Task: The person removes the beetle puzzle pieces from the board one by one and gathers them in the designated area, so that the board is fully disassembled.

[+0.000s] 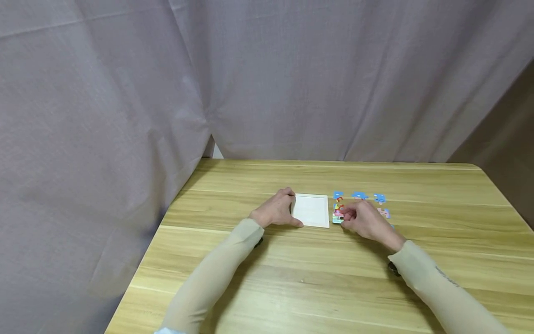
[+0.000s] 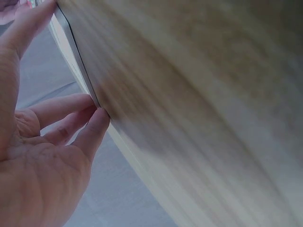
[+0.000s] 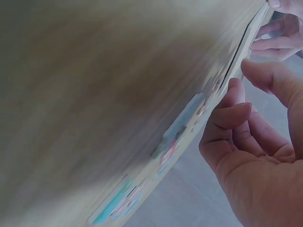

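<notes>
A white square tray with a raised rim [image 1: 310, 226] lies flat on the table. My left hand [image 1: 277, 208] spans its left side, thumb at the near edge and fingers at the far left corner; in the left wrist view the fingertips [image 2: 102, 113] meet the tray's edge. Just right of the tray, my right hand [image 1: 362, 219] hovers low over colourful jigsaw pieces [image 1: 337, 219]. In the right wrist view its thumb [image 3: 267, 73] stands apart from the bent fingers, and nothing shows between them. The hand partly covers the pieces.
More jigsaw pieces, such as a blue one [image 1: 379, 198] and a pink one [image 1: 384, 213], lie spread to the right of the tray. The wooden table [image 1: 300, 278] ends at a grey curtain [image 1: 283, 93] behind and on the left.
</notes>
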A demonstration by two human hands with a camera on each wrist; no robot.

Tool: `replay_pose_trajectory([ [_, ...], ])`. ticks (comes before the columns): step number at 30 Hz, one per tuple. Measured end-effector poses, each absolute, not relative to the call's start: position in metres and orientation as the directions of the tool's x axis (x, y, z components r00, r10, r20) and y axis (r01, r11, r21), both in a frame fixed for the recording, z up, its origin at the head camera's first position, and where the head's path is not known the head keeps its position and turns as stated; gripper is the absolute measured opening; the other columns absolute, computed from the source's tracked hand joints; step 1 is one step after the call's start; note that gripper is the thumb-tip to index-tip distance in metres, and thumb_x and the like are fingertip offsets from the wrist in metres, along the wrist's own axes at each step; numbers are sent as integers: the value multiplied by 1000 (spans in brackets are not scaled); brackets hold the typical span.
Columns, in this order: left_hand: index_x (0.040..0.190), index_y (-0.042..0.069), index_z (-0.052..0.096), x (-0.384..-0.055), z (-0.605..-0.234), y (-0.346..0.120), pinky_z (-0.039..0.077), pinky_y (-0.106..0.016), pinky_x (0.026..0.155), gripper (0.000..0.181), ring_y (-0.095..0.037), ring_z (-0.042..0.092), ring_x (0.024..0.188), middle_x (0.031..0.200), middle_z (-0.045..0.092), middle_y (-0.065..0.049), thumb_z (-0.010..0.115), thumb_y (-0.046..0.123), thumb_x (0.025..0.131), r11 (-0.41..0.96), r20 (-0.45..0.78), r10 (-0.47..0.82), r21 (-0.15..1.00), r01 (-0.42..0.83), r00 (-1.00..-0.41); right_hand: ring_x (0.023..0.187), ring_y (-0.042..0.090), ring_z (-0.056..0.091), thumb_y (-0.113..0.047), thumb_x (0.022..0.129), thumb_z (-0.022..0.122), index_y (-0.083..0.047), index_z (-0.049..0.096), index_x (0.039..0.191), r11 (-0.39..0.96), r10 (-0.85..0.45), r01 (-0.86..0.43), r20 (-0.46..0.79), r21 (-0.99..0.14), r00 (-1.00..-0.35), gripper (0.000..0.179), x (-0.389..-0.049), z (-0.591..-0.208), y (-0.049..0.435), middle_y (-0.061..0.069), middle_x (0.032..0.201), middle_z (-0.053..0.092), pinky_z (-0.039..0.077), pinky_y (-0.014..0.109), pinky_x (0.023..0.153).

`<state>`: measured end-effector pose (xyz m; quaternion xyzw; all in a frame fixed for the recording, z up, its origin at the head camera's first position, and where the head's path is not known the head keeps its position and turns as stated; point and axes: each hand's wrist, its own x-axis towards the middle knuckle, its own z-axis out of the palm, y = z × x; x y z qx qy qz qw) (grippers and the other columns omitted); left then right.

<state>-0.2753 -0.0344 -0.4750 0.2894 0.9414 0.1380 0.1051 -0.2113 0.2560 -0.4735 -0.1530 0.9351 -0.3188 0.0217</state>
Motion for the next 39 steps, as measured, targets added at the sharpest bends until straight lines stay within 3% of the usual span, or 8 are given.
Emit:
replay_pose_trajectory([
  [9,138,3,70,-278,-477,-36,47,-31,126,74,-24,52,148,158,55,-6,92,51,86,794,-111,576,311,523,-810,72,3,56,-2,79,80,-1,81,99,774,-297,-290,83,-563,-951,20,-211,-479,262,-4,77,70,46,19,66],
  [26,139,5,70,-279,-477,-34,48,-31,125,74,-24,52,147,158,55,-5,92,52,86,793,-112,575,317,520,-810,74,5,56,-3,84,83,-2,81,98,785,-336,-296,28,-544,-942,14,-211,-476,262,-3,78,69,45,19,67],
  [39,131,7,72,-279,-474,-35,48,-34,125,65,-24,50,151,164,49,-8,92,51,87,792,-120,574,333,512,-810,77,8,57,-5,87,83,4,80,107,791,-319,-261,-8,-554,-948,23,-210,-472,263,-2,81,69,45,19,69],
])
